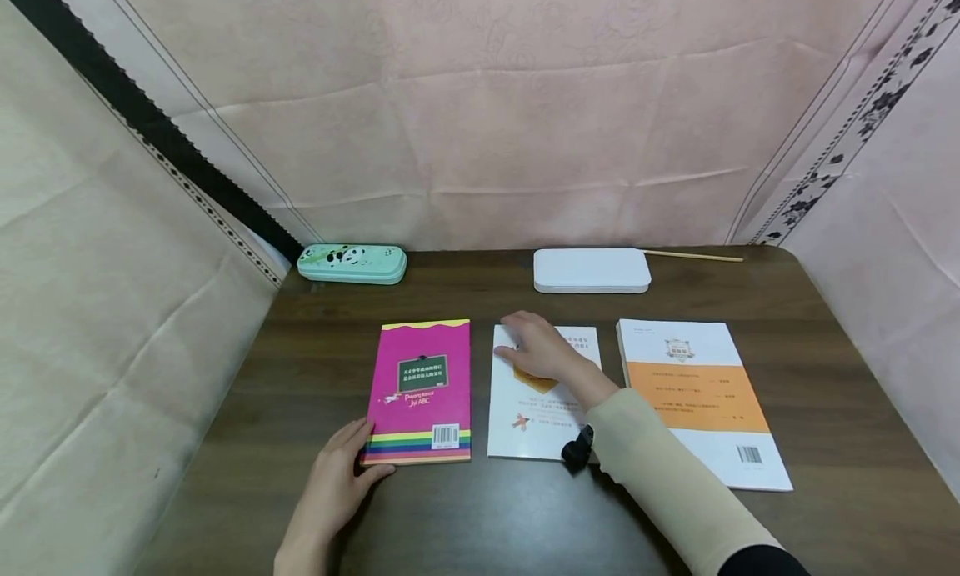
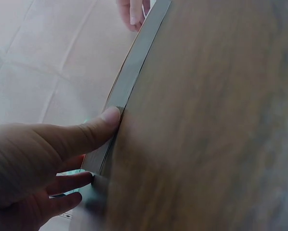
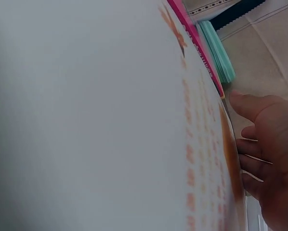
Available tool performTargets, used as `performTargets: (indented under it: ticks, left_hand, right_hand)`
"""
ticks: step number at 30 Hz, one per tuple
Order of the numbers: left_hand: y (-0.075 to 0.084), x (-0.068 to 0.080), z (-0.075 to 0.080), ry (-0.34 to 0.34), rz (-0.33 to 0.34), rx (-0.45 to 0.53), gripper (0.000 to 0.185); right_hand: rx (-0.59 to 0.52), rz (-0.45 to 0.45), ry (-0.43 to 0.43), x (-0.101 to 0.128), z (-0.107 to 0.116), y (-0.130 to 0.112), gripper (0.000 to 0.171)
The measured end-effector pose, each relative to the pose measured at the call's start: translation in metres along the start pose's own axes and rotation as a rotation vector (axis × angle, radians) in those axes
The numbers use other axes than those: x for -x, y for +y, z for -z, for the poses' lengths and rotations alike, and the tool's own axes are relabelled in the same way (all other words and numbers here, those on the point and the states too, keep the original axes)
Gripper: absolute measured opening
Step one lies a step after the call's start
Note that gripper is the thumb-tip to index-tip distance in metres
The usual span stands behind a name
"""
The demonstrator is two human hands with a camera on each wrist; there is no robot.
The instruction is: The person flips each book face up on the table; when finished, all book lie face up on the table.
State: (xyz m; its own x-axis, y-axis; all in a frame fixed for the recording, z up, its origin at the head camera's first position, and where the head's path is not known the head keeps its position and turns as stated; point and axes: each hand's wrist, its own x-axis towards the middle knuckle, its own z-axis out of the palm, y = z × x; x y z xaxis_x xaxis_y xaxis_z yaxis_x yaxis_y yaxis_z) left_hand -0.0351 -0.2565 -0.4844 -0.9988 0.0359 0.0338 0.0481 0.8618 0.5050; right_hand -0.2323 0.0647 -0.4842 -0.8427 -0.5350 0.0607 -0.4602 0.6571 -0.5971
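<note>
Your left hand spreads round the pink book's near-left corner, likely to steady it; your right hand, fingers loose, lies over the white book's far end, perhaps to square it. Both lie on the counter, left of a barcoded orange-banded book; the pink one reads "ABC", finer print too small.

The closed magenta book, colour-striped toward six o'clock, lies flat. Just beside it, at three o'clock, lies the closed white book, orange-marked.
</note>
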Motion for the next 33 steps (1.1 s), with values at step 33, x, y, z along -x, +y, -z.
performTargets:
  ticks: [33]
  left_hand:
    - [0.014,-0.018,-0.010,-0.111,0.133,0.096,0.107]
  right_hand:
    - [0.080,0.033,-0.104,-0.038,-0.024,-0.019,0.070]
